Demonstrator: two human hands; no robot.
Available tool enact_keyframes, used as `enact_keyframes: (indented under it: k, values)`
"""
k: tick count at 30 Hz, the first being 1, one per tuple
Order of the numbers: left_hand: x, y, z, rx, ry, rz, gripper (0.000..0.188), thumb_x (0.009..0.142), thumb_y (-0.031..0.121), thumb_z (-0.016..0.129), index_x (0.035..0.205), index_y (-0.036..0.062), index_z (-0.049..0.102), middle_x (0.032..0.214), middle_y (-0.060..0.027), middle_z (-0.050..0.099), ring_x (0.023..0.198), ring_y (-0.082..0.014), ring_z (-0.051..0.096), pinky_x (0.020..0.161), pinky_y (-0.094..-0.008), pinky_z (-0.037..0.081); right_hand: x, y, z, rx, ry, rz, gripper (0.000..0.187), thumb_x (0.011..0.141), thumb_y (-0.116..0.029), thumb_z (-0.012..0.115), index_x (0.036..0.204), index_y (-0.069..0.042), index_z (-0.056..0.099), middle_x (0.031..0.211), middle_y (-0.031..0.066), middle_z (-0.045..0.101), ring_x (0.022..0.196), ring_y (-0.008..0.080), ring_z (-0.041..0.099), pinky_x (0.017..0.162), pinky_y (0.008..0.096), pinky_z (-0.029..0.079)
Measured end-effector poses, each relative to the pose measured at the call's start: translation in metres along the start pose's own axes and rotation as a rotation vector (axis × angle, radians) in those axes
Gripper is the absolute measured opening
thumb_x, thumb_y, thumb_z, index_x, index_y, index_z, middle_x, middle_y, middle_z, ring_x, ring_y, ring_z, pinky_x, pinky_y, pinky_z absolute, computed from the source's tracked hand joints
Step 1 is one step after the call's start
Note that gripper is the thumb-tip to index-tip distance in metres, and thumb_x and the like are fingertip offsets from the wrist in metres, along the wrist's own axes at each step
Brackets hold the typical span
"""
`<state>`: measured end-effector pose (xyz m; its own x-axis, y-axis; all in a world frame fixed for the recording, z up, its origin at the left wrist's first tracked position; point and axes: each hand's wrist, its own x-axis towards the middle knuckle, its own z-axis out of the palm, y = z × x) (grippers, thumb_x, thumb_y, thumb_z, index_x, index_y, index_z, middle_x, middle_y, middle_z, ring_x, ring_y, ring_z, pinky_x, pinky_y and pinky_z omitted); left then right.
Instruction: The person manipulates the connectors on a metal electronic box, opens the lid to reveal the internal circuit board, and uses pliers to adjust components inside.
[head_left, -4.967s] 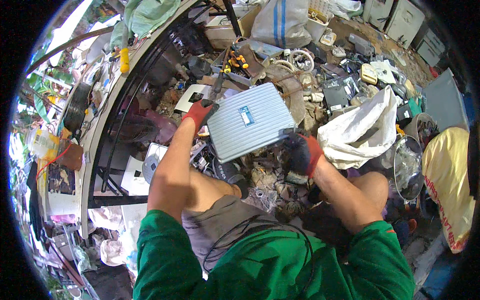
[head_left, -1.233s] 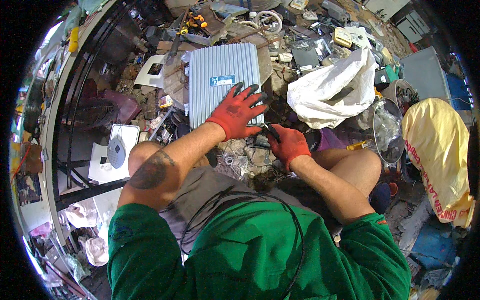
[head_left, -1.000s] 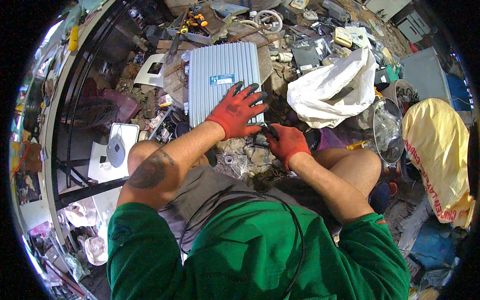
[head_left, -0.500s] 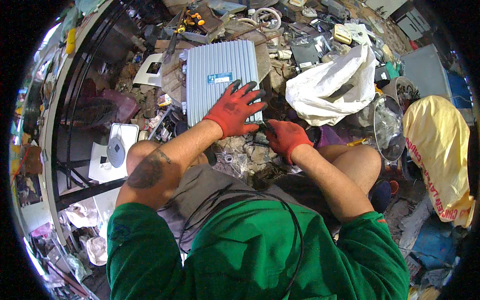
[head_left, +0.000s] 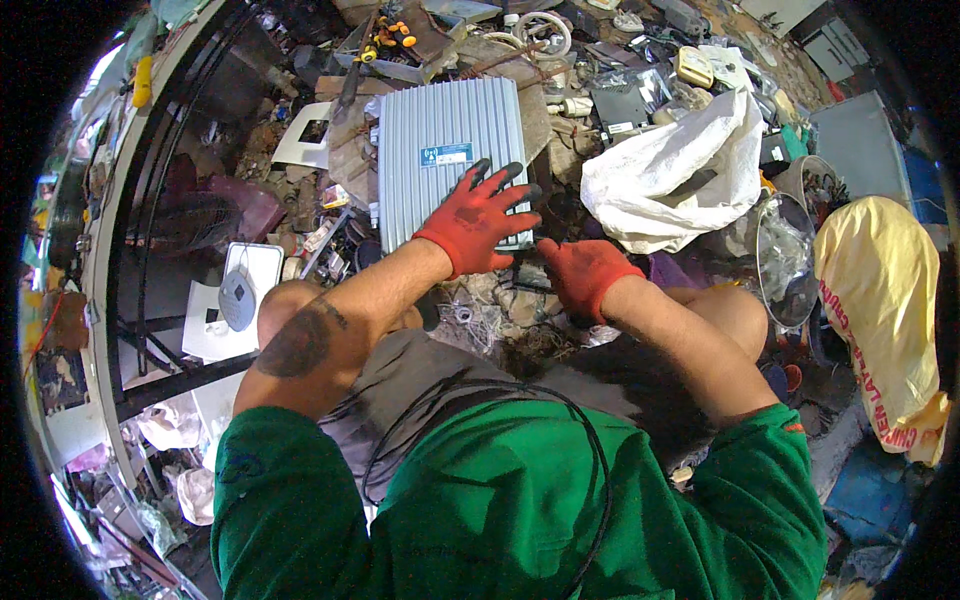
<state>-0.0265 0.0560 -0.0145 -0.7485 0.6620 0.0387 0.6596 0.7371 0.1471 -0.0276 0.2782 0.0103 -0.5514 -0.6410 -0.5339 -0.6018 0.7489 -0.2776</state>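
Note:
A grey finned metal box (head_left: 450,115) with a blue label lies in front of me, at the upper middle of the head view. My left hand (head_left: 478,222), in a red glove with dark fingertips, rests spread over its near right part. Just right of the box's near right corner is my right hand (head_left: 588,277), also in a red glove. Its fingers are curled closed, and whatever they may hold is hidden. Beneath both hands lie rubble and pale wire scraps (head_left: 470,325).
A white sack (head_left: 675,180) lies right of the box, with a clear container (head_left: 785,260) and a yellow sack (head_left: 870,300) farther right. At the back sits a tray of yellow-handled tools (head_left: 390,38). A black metal frame (head_left: 165,385) runs along the left.
My right hand has drawn slightly right, away from the box's corner. My left hand stays spread on the box. The whole view has shifted a little.

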Motion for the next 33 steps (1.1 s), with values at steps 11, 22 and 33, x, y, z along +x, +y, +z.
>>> enact_keyframes:
  k: [11,22,33]
  values:
    - [0.003,-0.001,0.006,0.017,0.101,0.004,0.058,0.075,0.047,0.075,0.127,0.0226,0.062,0.140,-0.0061,0.051,0.140,-0.0351,0.038,0.113,-0.0620,0.026,0.005,-0.015,0.039,0.176,0.383,0.184,0.026,0.088,-0.019,0.058,0.109,-0.006,0.055,0.103,0.0201,0.067,0.095,0.0390,0.068,0.081,0.0503,0.055]
    - [0.007,-0.002,0.005,0.044,0.118,0.081,0.037,0.082,0.045,0.070,0.114,0.0257,0.070,0.133,-0.0010,0.058,0.139,-0.0332,0.039,0.113,-0.0647,0.025,0.034,-0.008,0.029,0.069,0.221,0.303,0.035,0.089,-0.037,0.062,0.109,-0.008,0.063,0.106,0.0154,0.069,0.100,0.0334,0.068,0.081,0.0454,0.056]
    - [0.003,-0.008,0.013,-0.065,0.046,0.086,0.037,0.087,0.046,0.064,0.115,0.0231,0.069,0.133,0.0016,0.059,0.137,-0.0258,0.043,0.117,-0.0629,0.021,0.034,0.000,0.022,-0.042,0.180,0.108,0.026,0.091,-0.026,0.056,0.105,-0.008,0.069,0.098,0.0142,0.073,0.090,0.0320,0.072,0.076,0.0469,0.057]
